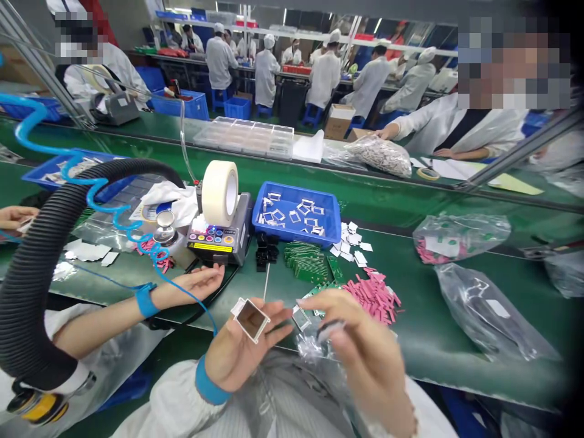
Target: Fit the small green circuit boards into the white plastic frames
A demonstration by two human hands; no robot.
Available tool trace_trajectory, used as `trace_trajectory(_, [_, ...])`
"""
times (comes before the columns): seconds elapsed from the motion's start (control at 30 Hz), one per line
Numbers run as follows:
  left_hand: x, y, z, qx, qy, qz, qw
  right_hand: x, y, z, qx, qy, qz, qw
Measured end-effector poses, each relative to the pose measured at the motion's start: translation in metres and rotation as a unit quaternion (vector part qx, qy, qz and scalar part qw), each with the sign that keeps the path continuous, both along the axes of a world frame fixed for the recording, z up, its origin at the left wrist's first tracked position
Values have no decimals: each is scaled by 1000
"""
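Note:
My left hand (239,350) is turned palm up, a blue band at its wrist. It holds a small display screen (252,320) with a white frame between thumb and fingers. Just right of it, my right hand (365,347) is raised and smeared by motion. Its thumb and a finger pinch a thin dark-and-pale piece (331,330), too blurred to name. Under the hands, another framed screen (301,319) lies on the bench beside crumpled clear film (312,348). Behind them are stacked green circuit boards (306,263) and a heap of pink strips (371,296).
A blue tray (297,184) of white frames stands ahead, with white pads (353,240) beside it. Left of it is a tape dispenser (216,240) carrying a tape roll (220,193). A co-worker's hand (201,285) rests near it. A black hose (34,274) arches at left; plastic bags (490,310) lie right.

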State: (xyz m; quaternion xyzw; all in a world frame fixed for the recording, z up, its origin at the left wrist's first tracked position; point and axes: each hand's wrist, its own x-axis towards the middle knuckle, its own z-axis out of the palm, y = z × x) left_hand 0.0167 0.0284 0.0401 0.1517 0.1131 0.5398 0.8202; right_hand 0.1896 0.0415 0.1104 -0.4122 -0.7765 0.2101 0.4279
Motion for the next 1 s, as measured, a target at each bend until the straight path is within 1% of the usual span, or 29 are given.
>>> trace_trajectory(0.07, [1,0,1,-9,24,44,999,-24,-13,2,79,-64,11,995])
trace_trajectory(0.1, [1,0,2,-16,35,62,997,-32,-16,0,107,-103,11,989])
trace_trajectory(0.17, [1,-1,3,-31,46,84,995,-39,-17,-4,139,-166,16,976])
trace_trajectory(0.23, [0,-1,4,-49,46,90,994,-39,-14,-7,147,-199,25,968])
trace_trajectory(0.33, [-1,-1,5,-76,45,83,993,-35,-12,-9,151,-217,16,964])
trace_trajectory(0.47, [-1,-1,4,-97,73,87,989,-35,-14,-14,149,-279,34,948])
trace_trajectory(0.53, [-1,-1,4,-106,84,91,987,-36,-14,-15,149,-299,24,942])
trace_trajectory(0.6, [-1,0,5,-116,83,98,985,-37,-15,-14,152,-287,10,946])
trace_trajectory(0.7, [0,1,7,-128,63,105,984,-38,-15,-12,153,-241,-4,958])
trace_trajectory(0.83, [0,0,6,-146,74,86,983,-38,-14,-10,127,-264,27,956])
trace_trajectory(0.9, [-1,0,4,-145,77,85,983,-36,-13,-8,100,-250,45,962])
trace_trajectory(0.93, [-2,0,3,-137,71,84,984,-33,-12,-7,80,-226,49,970])
trace_trajectory(1.0, [-3,0,3,-104,52,79,990,-29,-10,-5,16,-153,42,987])
